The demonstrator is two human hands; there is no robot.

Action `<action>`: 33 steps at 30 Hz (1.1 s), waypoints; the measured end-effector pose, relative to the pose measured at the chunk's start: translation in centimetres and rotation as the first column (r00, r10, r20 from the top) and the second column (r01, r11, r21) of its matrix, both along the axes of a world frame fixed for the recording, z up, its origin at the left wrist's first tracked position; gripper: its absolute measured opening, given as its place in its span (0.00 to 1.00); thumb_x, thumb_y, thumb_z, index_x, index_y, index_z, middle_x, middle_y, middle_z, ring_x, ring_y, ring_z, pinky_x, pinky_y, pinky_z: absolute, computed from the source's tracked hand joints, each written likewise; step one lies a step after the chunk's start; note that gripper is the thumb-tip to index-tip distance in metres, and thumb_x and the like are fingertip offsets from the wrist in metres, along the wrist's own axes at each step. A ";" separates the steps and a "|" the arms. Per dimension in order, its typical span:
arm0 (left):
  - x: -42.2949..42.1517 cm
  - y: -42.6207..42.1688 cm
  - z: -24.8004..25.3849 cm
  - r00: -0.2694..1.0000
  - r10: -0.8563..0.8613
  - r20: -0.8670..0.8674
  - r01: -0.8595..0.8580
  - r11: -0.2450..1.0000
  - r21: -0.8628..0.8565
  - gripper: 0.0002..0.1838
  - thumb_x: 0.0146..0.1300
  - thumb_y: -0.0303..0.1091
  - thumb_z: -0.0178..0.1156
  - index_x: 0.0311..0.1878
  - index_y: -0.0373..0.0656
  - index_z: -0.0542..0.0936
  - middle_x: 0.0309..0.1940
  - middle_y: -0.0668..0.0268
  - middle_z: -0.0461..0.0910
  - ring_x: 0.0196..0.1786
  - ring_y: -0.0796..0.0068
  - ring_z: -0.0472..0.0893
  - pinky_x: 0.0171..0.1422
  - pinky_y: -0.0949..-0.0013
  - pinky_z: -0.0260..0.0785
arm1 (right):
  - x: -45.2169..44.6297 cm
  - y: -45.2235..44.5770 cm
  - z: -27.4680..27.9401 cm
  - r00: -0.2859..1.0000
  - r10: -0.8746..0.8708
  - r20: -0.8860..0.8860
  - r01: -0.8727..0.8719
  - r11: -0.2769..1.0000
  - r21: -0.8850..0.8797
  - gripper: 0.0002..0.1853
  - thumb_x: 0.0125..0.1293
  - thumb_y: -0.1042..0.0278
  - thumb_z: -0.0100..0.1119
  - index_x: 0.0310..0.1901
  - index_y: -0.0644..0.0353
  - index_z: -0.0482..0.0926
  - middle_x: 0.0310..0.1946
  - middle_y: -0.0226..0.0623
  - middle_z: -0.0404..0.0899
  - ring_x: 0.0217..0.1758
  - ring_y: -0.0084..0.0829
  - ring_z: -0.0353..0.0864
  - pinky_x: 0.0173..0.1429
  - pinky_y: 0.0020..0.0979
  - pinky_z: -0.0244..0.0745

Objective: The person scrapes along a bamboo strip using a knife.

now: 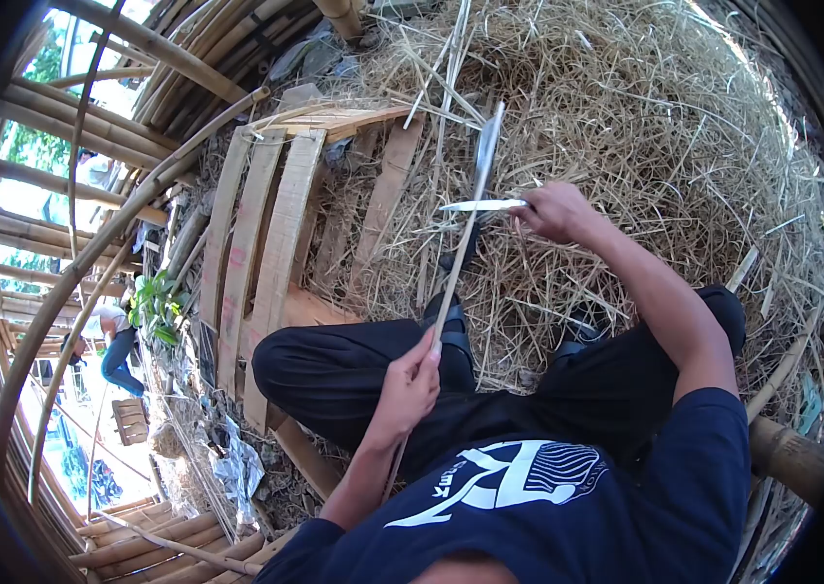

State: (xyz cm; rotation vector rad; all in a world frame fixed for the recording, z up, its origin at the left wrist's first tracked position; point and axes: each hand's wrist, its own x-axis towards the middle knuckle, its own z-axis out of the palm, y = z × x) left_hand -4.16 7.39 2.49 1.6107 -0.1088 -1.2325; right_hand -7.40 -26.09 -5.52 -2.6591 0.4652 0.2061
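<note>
My left hand is closed around a long, thin bamboo strip, near its lower part above my left thigh. From there the strip slants up and away, and its far end looks wider and paler. A knife is gripped in my right hand, its blade pointing left and lying across the strip. Whether the edge is cutting in cannot be made out. Below the blade, the strip passes over my left foot in a dark sandal.
Dry straw and shavings cover the ground ahead. A wooden slatted pallet lies to the left. Beyond it stands a bamboo-pole frame, with another person outside. A thick bamboo pole sits close to my right elbow.
</note>
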 end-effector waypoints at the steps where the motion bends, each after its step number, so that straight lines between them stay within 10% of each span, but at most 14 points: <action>1: -0.6 0.6 0.9 1.000 0.002 -0.003 -0.002 1.000 -0.001 0.22 0.76 0.33 0.44 0.71 0.49 0.63 0.17 0.80 0.54 0.14 0.92 0.54 0.15 0.83 0.48 | 0.3 -1.2 -0.2 0.972 -0.201 -0.121 0.220 0.962 0.164 0.24 0.71 0.45 0.44 0.37 0.58 0.81 0.28 0.44 0.81 0.32 0.41 0.81 0.39 0.41 0.76; 8: -2.5 4.2 3.5 0.981 -0.086 -0.172 0.091 0.996 0.019 0.24 0.76 0.33 0.43 0.73 0.48 0.60 0.17 0.79 0.53 0.14 0.91 0.52 0.16 0.83 0.48 | -2.3 -10.7 -2.1 0.898 -0.437 -0.042 0.428 0.893 -0.138 0.29 0.72 0.43 0.39 0.43 0.62 0.82 0.38 0.51 0.82 0.45 0.48 0.82 0.51 0.48 0.75; 10: -2.8 5.6 3.9 0.978 -0.061 -0.200 0.073 0.996 0.057 0.24 0.75 0.32 0.46 0.72 0.50 0.61 0.17 0.79 0.55 0.15 0.91 0.54 0.17 0.83 0.48 | -3.1 -15.0 -6.7 0.607 -0.791 0.080 0.787 0.612 0.076 0.33 0.72 0.40 0.35 0.43 0.64 0.82 0.41 0.54 0.82 0.49 0.50 0.81 0.55 0.49 0.73; 13: -3.0 7.6 3.9 0.983 -0.045 -0.178 0.066 0.992 0.112 0.24 0.75 0.31 0.46 0.73 0.49 0.61 0.17 0.79 0.57 0.15 0.92 0.55 0.17 0.83 0.48 | -4.8 -16.8 -4.8 0.455 -0.886 0.088 0.886 0.461 0.053 0.41 0.68 0.31 0.33 0.45 0.68 0.80 0.44 0.59 0.81 0.51 0.54 0.81 0.56 0.49 0.73; 16: -2.5 5.9 2.8 0.995 -0.055 -0.082 0.063 0.993 0.098 0.25 0.74 0.32 0.47 0.73 0.47 0.60 0.18 0.79 0.60 0.16 0.91 0.57 0.18 0.83 0.50 | -0.9 -13.3 -3.9 0.596 -0.802 0.035 0.751 0.573 0.329 0.46 0.64 0.24 0.35 0.48 0.68 0.79 0.37 0.55 0.81 0.38 0.43 0.84 0.47 0.44 0.77; 18: -2.5 5.0 1.8 0.995 -0.090 0.029 0.089 0.996 0.031 0.26 0.73 0.32 0.49 0.73 0.46 0.60 0.21 0.79 0.62 0.20 0.91 0.60 0.20 0.84 0.52 | 0.5 -7.9 -1.2 0.646 -0.727 -0.233 0.691 0.426 0.584 0.46 0.60 0.21 0.41 0.46 0.66 0.80 0.18 0.27 0.63 0.16 0.16 0.64 0.24 0.28 0.66; 23: -2.7 4.3 0.7 0.988 -0.128 0.089 0.126 0.992 0.022 0.27 0.72 0.30 0.51 0.73 0.46 0.60 0.23 0.77 0.66 0.22 0.92 0.63 0.22 0.84 0.55 | 1.8 -3.5 0.2 0.649 -0.745 -0.154 0.302 0.067 0.951 0.25 0.64 0.40 0.60 0.30 0.58 0.75 0.15 0.19 0.58 0.13 0.14 0.54 0.17 0.23 0.52; 28: -2.1 4.2 -0.5 0.977 -0.189 0.097 0.187 0.982 0.025 0.27 0.72 0.31 0.51 0.73 0.45 0.59 0.24 0.71 0.75 0.17 0.89 0.67 0.21 0.83 0.61 | 1.9 -3.2 1.0 0.601 -0.798 -0.051 0.299 0.165 0.940 0.18 0.67 0.56 0.61 0.24 0.55 0.68 0.14 0.19 0.60 0.12 0.13 0.54 0.15 0.22 0.50; 33: -0.9 1.9 -1.7 0.910 -0.284 0.302 0.290 0.957 0.025 0.27 0.71 0.33 0.53 0.72 0.42 0.61 0.44 0.60 0.80 0.31 0.82 0.79 0.40 0.79 0.71 | 1.1 -2.6 3.9 0.556 -0.831 -0.016 0.216 0.126 0.968 0.16 0.67 0.60 0.61 0.25 0.53 0.67 0.14 0.16 0.59 0.12 0.11 0.54 0.15 0.21 0.48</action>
